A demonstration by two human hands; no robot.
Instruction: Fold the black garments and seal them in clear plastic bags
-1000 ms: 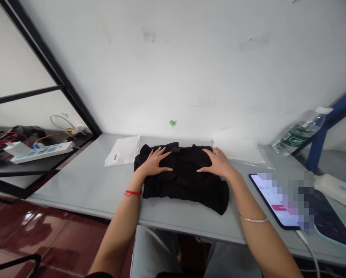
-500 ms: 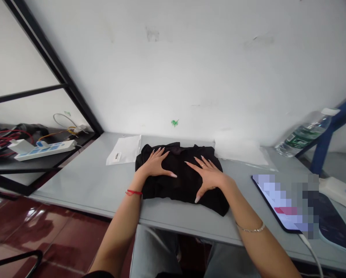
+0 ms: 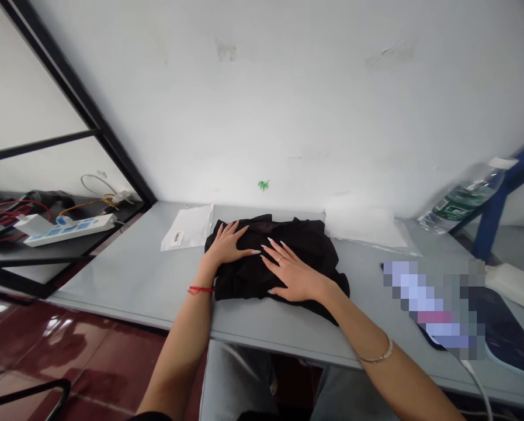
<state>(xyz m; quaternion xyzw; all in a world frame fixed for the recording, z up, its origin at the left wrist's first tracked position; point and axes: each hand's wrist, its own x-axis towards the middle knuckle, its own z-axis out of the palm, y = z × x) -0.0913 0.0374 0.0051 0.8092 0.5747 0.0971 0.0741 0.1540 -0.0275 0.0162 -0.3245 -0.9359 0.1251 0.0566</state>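
A black cloth garment (image 3: 308, 237) lies folded and somewhat rumpled on the grey table (image 3: 125, 263); its exact kind does not show. Flat on its left part rests my left hand (image 3: 226, 245), fingers spread, with a red string bracelet at the wrist. My right hand (image 3: 294, 275) lies palm down on the middle of the garment, fingers stretched forward and slightly apart, close to the left thumb. Behind the cloth on the left is a white plastic packet (image 3: 189, 228) with a small label. Another clear and white plastic bag (image 3: 362, 228) lies behind it on the right.
At the right, a plastic bottle (image 3: 458, 204) leans by a blue post (image 3: 489, 222). A blurred-out phone (image 3: 432, 316) with a cable and a dark device (image 3: 513, 333) lie nearer. A power strip (image 3: 71, 228) with wires occupies the left shelf. A white wall rises behind.
My right hand has slid left across the garment, from its right part to the middle, near my left hand. My left hand has barely moved.
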